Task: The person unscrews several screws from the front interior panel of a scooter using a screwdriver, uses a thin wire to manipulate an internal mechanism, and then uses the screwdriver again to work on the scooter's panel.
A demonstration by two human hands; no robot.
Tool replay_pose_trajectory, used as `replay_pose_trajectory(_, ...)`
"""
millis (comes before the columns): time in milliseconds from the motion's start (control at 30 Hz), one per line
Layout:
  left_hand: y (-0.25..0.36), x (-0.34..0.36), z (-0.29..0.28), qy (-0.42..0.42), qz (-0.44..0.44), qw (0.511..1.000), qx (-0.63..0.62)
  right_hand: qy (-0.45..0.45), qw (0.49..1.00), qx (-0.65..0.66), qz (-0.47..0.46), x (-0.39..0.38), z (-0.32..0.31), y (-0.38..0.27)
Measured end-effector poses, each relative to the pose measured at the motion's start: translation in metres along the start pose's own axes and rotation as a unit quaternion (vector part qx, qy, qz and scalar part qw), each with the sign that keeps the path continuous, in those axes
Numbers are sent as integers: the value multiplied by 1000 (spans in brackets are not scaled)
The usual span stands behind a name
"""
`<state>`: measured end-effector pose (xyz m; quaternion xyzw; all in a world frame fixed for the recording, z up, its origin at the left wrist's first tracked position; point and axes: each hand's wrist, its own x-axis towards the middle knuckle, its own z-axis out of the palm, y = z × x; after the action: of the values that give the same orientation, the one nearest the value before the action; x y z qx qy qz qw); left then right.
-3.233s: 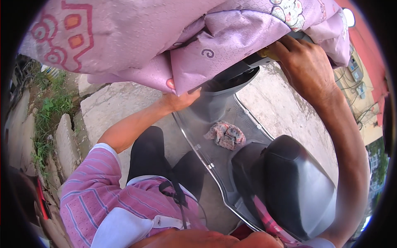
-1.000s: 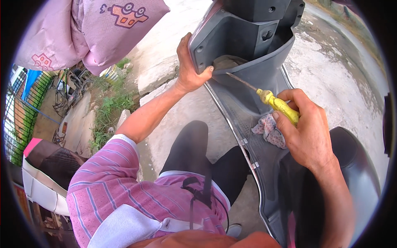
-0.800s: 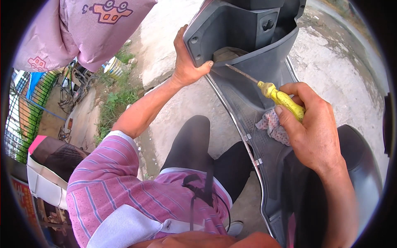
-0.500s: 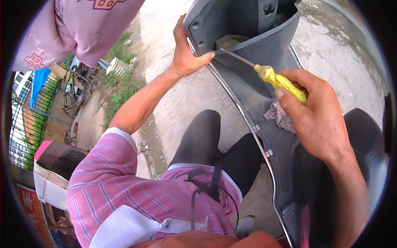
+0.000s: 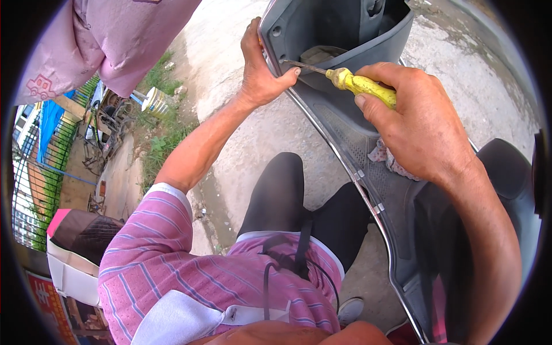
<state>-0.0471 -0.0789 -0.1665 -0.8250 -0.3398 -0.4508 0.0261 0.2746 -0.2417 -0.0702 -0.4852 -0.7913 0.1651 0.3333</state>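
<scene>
Outdoors, a person in a pink striped shirt leans over a scooter on pale, rough concrete ground [image 5: 276, 129]. The left hand [image 5: 260, 75] is clamped on the outer edge of the scooter's grey front panel [image 5: 374, 63], fingers behind it, thumb in front. The right hand [image 5: 417, 118] is closed around the yellow handle of a screwdriver [image 5: 362, 85], which slants leftward across the panel. Its tip is at the panel's edge, just above the left thumb; whether it sits in a screw hole is too small to tell.

Below, a crumpled, speckled cloth [image 5: 391, 160] lies on the grey textured footboard [image 5: 394, 201], partly hidden by the right hand. A shiny metal rail [image 5: 347, 160] borders that board, and a dark seat [image 5: 505, 172] stands at the right.

To the left, 1 pale bucket [image 5: 157, 102] sits by a strip of grass [image 5: 164, 135], with a barred fence [image 5: 40, 192] beyond. A pink patterned cover [image 5: 115, 40] fills the upper left.
</scene>
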Motion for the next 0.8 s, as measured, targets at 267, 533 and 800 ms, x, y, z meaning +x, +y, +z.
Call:
replay_pose_trajectory(267,-2,-2,2,2,-19,1000,-12,3,999,-33,-21,17,1,-2)
replay_pose_trajectory(533,-2,-3,6,8,-35,999,-26,8,999,-42,19,14,16,-11)
replay_pose_trajectory(800,3,-3,18,57,-30,998,-9,-184,948,129,226,55,-26,-25)
